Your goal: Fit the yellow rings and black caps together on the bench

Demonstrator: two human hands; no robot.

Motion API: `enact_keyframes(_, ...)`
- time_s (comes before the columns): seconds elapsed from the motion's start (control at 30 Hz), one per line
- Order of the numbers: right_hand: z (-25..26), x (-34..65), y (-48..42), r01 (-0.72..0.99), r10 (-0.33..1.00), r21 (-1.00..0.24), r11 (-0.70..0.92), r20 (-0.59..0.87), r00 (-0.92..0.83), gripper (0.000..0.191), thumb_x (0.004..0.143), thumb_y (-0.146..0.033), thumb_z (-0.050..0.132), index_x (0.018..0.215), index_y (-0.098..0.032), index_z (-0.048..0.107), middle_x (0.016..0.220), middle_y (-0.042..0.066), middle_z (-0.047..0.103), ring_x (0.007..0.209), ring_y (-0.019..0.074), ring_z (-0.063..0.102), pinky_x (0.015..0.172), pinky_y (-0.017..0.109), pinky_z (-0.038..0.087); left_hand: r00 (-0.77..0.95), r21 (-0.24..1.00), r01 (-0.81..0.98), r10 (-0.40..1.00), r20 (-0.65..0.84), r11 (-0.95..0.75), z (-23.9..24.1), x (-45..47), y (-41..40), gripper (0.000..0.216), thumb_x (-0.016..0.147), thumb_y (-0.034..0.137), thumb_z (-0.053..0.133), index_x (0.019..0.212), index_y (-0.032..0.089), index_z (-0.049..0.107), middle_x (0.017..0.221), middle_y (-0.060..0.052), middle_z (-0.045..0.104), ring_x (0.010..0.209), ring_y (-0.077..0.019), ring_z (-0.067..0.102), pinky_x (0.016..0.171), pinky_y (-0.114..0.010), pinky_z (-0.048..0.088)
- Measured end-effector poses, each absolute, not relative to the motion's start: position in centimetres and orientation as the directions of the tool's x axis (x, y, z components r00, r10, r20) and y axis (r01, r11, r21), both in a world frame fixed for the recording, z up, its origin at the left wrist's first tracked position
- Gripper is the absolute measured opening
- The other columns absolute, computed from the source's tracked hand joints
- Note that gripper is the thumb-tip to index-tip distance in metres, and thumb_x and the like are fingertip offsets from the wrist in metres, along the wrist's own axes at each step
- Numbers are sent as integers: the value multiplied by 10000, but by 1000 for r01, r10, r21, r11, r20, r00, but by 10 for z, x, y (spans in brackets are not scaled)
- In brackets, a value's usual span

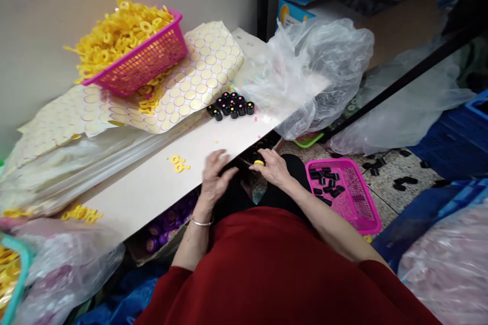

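Observation:
My right hand (273,167) is closed round a small piece with a round yellow top (259,162), just off the front edge of the white table (152,203). Its lower part is hidden by my fingers. At the table edge is my left hand (216,175), slightly blurred, thumb and fingers apart with nothing seen between them. Further back on the tabletop stands a cluster of small black cylinders (232,105) with pink or yellow dots on top. Several yellow ring pieces with stems (178,163) lie to the left of my left hand.
A pink basket (152,61) heaped with yellow pieces stands on sheets of round stickers (198,78). Clear plastic bags (316,71) cover the table's right end. On the floor, another pink basket (358,198) holds black cylinders. Below the table is a box of purple items (168,226).

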State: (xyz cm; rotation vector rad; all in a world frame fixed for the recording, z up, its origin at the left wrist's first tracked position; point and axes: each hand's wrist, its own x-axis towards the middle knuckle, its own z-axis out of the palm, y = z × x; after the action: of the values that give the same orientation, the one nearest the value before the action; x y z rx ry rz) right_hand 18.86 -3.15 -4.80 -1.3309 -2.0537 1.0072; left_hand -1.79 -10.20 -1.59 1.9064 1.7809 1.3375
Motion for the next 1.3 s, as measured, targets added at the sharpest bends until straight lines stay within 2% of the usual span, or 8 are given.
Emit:
enact_keyframes(0.07, -51, 184, -22, 698, 872, -581, 420, 46, -487, 461, 784, -405, 678, 1135, -115, 601, 1059, 148, 621, 1000, 284, 509, 840, 379, 399, -450, 560, 814, 778, 439, 155, -8, -57, -108, 334, 807, 400, 636, 1023, 145, 648, 1162, -172, 563, 1149, -309, 492, 1025, -525, 356)
enact_keyframes(0.13, -54, 180, -16, 748, 847, -457, 481, 23, -531, 445, 816, -390, 649, 1151, -102, 589, 1089, 165, 616, 1022, 295, 504, 849, 387, 389, -676, 425, 726, 674, 298, 540, -4, -89, -116, 456, 788, 455, 633, 1103, 125, 610, 1185, -199, 514, 1131, -352, 479, 963, -548, 383)
enact_keyframes(0.23, -56, 178, -14, 765, 844, -418, 490, 9, -536, 424, 828, -386, 643, 1146, -111, 587, 1074, 153, 625, 1014, 281, 531, 843, 373, 399, -749, 259, 655, 655, 101, 710, -4, -114, -122, 544, 814, 553, 549, 1137, 117, 585, 1135, -204, 507, 1064, -369, 490, 874, -518, 423)
enact_keyframes(0.5, -30, 174, 11, 626, 851, -578, 524, 371, -371, 213, 931, -304, 467, 971, -162, 621, 960, 98, 633, 881, 197, 610, 742, 276, 458, -412, 179, 903, 904, 112, 390, -12, -64, -74, 315, 878, 437, 502, 941, 157, 632, 1029, -132, 560, 908, -271, 490, 816, -385, 419)
enact_keyframes(0.67, 11, 147, 68, 756, 895, -481, 444, 283, -345, 322, 880, -198, 455, 1185, -128, 530, 1253, 163, 520, 1020, 257, 569, 775, 341, 483, -236, 213, 958, 949, 209, 191, -14, -28, -41, 324, 868, 455, 531, 958, 166, 647, 1042, -142, 573, 898, -272, 487, 788, -381, 413)
enact_keyframes(0.97, 23, 127, 111, 822, 899, -374, 429, 89, -428, 293, 836, -188, 458, 1111, -144, 551, 1164, 158, 528, 1044, 288, 526, 804, 392, 465, -430, 572, 819, 716, 551, 51, -38, -40, -38, 219, 767, 342, 650, 893, 164, 667, 1075, -123, 613, 918, -235, 529, 824, -383, 451)
enact_keyframes(1.17, 28, 125, 79, 702, 853, -488, 520, 248, -459, 218, 832, -214, 492, 1019, -147, 581, 1075, 121, 567, 995, 241, 523, 802, 337, 446, -587, 789, 615, 680, 440, 20, -28, -44, -56, 177, 755, 276, 609, 888, 172, 661, 928, -65, 648, 801, -170, 566, 708, -313, 476)
enact_keyframes(1.3, 26, 103, 20, 585, 729, -497, 641, 158, -666, 140, 824, -227, 536, 929, -156, 597, 970, 87, 587, 938, 213, 528, 792, 307, 445, -504, 860, 510, 816, 283, 17, -25, -46, -74, 331, 664, 220, 633, 993, 194, 667, 952, -44, 656, 778, -150, 569, 641, -268, 469)
